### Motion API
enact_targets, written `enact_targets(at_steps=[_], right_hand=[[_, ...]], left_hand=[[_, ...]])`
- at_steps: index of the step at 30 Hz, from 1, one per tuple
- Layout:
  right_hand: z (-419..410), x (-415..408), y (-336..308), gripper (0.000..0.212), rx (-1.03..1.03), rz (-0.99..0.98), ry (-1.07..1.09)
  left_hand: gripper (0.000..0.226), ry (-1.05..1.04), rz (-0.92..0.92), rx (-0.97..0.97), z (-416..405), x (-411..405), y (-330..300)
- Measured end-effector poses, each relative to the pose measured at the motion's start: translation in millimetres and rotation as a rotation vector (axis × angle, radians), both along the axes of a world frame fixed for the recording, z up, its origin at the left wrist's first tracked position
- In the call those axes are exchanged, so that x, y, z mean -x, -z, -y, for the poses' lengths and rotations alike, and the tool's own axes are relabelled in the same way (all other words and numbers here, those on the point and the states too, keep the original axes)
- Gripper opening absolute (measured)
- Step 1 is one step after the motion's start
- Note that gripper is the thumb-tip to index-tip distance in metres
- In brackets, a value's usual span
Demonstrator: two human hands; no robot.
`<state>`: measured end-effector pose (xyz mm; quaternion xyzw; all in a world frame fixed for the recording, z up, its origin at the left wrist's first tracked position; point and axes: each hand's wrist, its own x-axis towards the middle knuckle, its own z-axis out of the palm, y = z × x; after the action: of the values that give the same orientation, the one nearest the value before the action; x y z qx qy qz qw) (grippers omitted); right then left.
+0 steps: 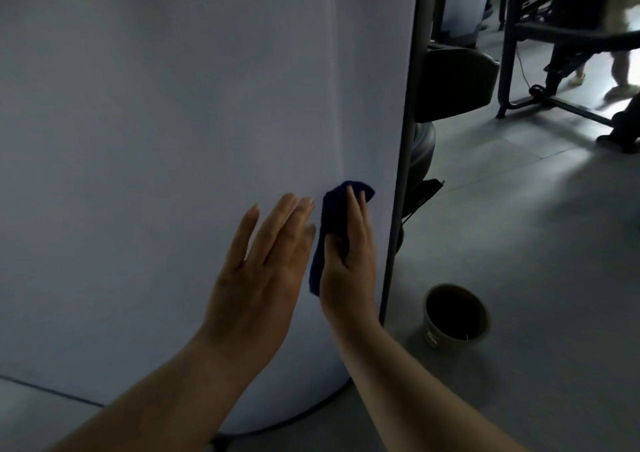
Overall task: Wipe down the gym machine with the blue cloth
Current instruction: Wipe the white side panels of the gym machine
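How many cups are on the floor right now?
1. The cup stands upright on the floor, right of the white machine panel. Others may be hidden behind the panel.

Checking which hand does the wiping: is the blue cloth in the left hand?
No, the right hand holds the blue cloth against the white panel; the left hand holds nothing.

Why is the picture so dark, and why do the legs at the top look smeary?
Head view: the light is dim, so the blue cloth looks nearly black; bright patches fall on the floor; the walking person's legs are motion-blurred; the wide lens bends the machine's edge post.
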<state>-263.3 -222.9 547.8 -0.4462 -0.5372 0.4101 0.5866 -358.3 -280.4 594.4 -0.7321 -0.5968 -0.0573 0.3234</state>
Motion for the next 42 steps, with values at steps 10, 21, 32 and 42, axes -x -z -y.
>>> enact_targets(at_steps=[10,21,32,42], right_hand=[[7,7,17,0.062,-0.26,0.328,0.108],[15,14,12,0.07,-0.421,0.466,0.102],[27,24,11,0.076,-0.556,0.567,0.071],[29,33,5,0.076,-0.708,0.68,0.099]], left_hand=[[0.073,-0.165,0.146,0.027,26,-1,-5],[0.075,-0.255,0.3,0.012,44,5,-10],[0.076,-0.251,0.375,-0.059,56,23,-8],[0.073,-0.25,0.426,-0.055,70,40,-2]])
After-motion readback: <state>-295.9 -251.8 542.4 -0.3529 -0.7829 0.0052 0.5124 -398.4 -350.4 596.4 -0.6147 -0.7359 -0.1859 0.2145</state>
